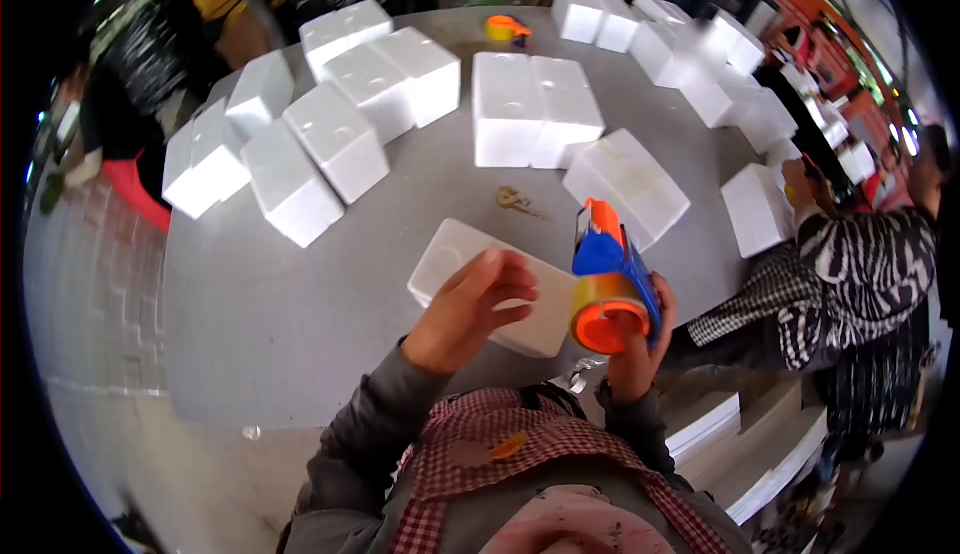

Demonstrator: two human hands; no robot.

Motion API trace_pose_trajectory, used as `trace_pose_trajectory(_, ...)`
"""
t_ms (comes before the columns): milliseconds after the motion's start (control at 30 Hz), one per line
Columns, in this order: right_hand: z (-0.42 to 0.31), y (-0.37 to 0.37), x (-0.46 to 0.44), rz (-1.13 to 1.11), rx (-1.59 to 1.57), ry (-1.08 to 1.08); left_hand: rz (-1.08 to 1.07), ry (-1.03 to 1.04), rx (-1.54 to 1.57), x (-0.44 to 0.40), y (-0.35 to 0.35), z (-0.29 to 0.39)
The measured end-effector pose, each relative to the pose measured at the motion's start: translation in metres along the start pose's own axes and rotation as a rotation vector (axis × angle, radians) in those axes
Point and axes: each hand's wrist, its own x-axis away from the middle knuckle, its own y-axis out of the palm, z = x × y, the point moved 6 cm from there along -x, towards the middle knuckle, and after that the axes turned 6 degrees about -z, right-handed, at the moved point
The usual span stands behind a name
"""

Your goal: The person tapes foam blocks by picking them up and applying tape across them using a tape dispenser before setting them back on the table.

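My right hand (643,352) is closed round a blue and orange tape dispenser (628,272) loaded with a wide roll of yellowish tape. It is held up over the right end of a white foam box (545,326) that lies at the table's near edge. Above that box is my left hand (468,312), fingers bent and apart, holding nothing; whether it touches the lid I cannot tell. A second foam box (628,189) stands at an angle just beyond the dispenser.
White foam boxes stand in groups on the grey table (290,344), at left (290,179), centre (535,104) and right (690,59). Another tape dispenser (507,28) lies at the far edge. A person in a zebra-patterned top (865,264) is at the right.
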Motion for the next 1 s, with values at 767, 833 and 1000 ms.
trace_pose_trajectory(767, -0.018, 0.067, 0.01, -0.675, 0.674, -0.259, -0.026, 0.073, 0.346, 0.019, -0.062, -0.025)
trace_pose_trajectory(833, -0.015, 0.067, 0.015, -0.682, 0.671, -0.283, -0.057, 0.063, 0.368, 0.023, -0.068, -0.032)
trace_pose_trajectory(1000, -0.016, 0.062, 0.019, -0.725, 0.667, -0.215, 0.075, 0.039, 0.321, 0.03, -0.068, -0.034)
